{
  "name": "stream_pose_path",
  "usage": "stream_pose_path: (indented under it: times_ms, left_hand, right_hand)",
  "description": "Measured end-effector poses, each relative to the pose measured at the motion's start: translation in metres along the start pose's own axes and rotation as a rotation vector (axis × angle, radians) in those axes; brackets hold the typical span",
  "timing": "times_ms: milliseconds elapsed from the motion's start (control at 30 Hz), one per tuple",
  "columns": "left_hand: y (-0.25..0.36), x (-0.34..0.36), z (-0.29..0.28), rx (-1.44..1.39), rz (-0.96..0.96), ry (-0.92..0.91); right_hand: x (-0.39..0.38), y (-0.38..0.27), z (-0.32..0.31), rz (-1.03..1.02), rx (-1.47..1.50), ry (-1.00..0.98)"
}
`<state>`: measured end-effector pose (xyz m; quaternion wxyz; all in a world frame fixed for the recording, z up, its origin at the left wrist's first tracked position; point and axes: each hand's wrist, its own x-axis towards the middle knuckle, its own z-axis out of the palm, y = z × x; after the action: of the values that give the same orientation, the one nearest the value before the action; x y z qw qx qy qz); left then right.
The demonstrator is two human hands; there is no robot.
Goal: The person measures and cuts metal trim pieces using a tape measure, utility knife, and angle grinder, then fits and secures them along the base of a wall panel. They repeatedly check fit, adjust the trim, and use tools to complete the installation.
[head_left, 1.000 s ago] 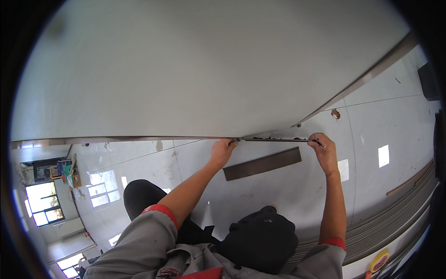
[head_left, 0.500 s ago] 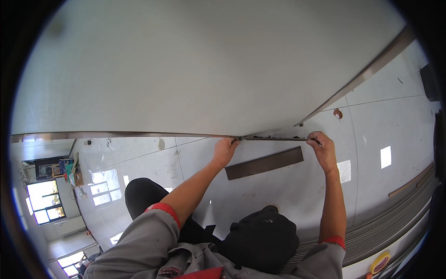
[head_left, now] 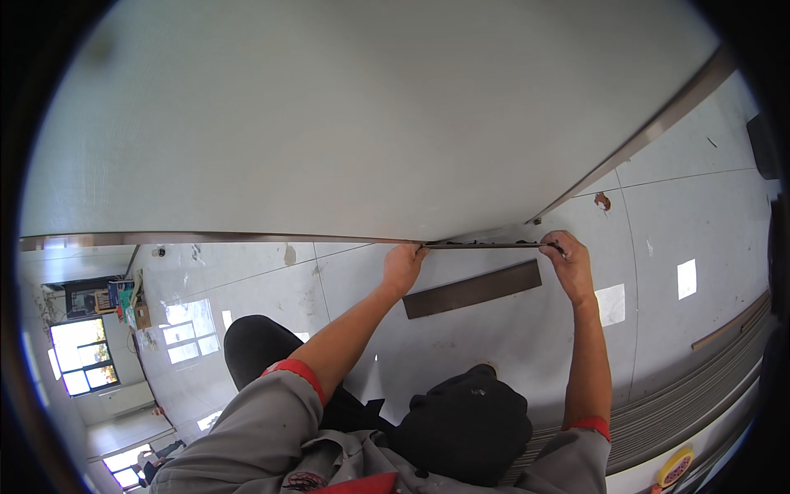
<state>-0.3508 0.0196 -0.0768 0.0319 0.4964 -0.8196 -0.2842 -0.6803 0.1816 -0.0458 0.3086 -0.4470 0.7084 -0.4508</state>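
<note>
A large pale panel point(head_left: 329, 123) with a brown metal edge trim point(head_left: 206, 239) fills the upper view. Below its bottom edge I hold a thin dark strip point(head_left: 485, 244), seen nearly edge-on, with small dark bits along it. My left hand point(head_left: 404, 265) pinches its left end, close against the panel's trim. At the other end, my right hand point(head_left: 568, 262) has thumb and fingers closed on it. Under the strip, a flat brown metal plate point(head_left: 473, 288) lies on the floor. My fingertips partly hide the strip's ends.
Long grey-brown profiles point(head_left: 691, 395) lie stacked at the lower right, with a roll of yellow tape point(head_left: 676, 467) beside them. My bent knees point(head_left: 461, 424) are below my hands. Boxes and items point(head_left: 123, 300) stand at far left near a window point(head_left: 85, 356). A brown patch point(head_left: 603, 201) marks the floor.
The floor, plate and surroundings have shifted very slightly in view. Both hands keep their hold on the strip, the left a touch further right.
</note>
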Motion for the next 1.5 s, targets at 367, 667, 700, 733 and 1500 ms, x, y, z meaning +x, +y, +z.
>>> stream_pose_path:
  times_ms: [367,667,700,733,1500]
  left_hand:
    - [0.005,-0.001,0.002,0.030,-0.015,0.034]
    - [0.004,-0.002,0.003,0.031,-0.040,0.035]
    - [0.003,-0.001,0.003,0.032,-0.040,0.036]
    - [0.003,-0.001,0.003,0.033,-0.039,0.037]
    - [0.009,-0.003,0.000,0.057,-0.046,0.000]
  right_hand:
    - [0.002,0.006,0.003,0.040,0.026,0.016]
    - [0.002,0.007,0.006,0.056,0.074,0.032]
    - [0.002,0.008,0.007,0.056,0.077,0.037]
    - [0.002,0.009,0.007,0.056,0.080,0.042]
    - [-0.001,0.016,0.016,0.121,0.091,0.092]
